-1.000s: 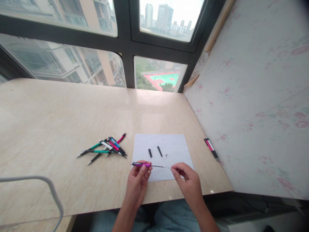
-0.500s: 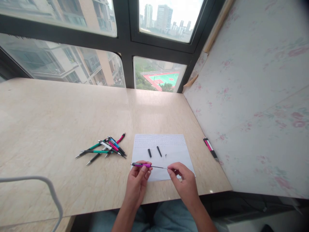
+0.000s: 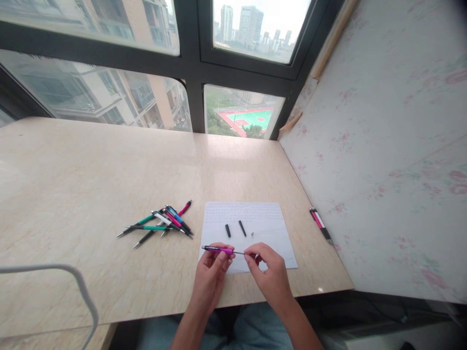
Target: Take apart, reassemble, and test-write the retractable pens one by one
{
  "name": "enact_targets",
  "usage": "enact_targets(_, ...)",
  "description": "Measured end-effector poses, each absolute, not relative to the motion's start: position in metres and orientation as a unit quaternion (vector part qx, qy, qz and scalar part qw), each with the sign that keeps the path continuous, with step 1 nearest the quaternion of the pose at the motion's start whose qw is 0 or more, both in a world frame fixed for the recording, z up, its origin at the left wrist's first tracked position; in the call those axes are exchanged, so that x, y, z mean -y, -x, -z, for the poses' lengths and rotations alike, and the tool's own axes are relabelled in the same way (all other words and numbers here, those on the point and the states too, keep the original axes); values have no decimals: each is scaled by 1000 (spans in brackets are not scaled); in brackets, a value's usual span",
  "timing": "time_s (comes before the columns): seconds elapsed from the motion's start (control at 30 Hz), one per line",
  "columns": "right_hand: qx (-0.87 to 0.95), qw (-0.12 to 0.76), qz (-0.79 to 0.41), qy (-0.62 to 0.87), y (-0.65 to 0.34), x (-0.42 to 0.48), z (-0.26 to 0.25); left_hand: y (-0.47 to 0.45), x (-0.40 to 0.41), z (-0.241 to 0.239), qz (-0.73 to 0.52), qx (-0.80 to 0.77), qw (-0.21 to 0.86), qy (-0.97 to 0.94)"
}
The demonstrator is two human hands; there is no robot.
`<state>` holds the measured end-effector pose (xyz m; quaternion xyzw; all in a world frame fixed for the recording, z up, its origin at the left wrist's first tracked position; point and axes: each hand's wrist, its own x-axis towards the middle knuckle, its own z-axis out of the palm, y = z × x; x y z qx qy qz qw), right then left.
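Note:
My left hand (image 3: 215, 272) pinches a magenta pen barrel (image 3: 218, 250) and holds it level above the near edge of a white sheet of paper (image 3: 268, 228). A thin dark refill sticks out of the barrel to the right. My right hand (image 3: 268, 272) pinches that refill close to the barrel. On the paper lie two short black pen parts (image 3: 234, 229) and a tiny metal piece (image 3: 252, 234).
A loose pile of several pens (image 3: 160, 223) lies left of the paper on the beige marble table (image 3: 91, 184). Two more pens (image 3: 320, 224) rest at the right edge by the flowered wall. A white chair back (image 3: 73, 287) shows at the bottom left. Windows run along the far side.
My right hand has slid left along the refill toward the barrel, so less of the refill shows. The left hand and the barrel have hardly moved.

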<state>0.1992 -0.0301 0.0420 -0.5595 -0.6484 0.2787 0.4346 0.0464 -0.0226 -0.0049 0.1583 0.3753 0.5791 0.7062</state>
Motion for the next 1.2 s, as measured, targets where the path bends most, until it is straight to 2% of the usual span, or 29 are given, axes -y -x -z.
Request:
enact_targets(0.3, 657, 400, -313, 557, -213, 32, -21, -46, 21, 3, -585, -385, 705, -114)
enact_targets(0.53, 686, 312, -148, 641, -231, -2, -1, -47, 21, 0, -585, -396, 699, -111)
enact_targets(0.73, 719, 266, -103, 634, -225, -17, 6, -46, 22, 0, -587, -400, 695, -111)
enact_targets(1.2, 614, 395, -279, 624, -216, -16, -2, -46, 22, 3, -587, -392, 698, -118)
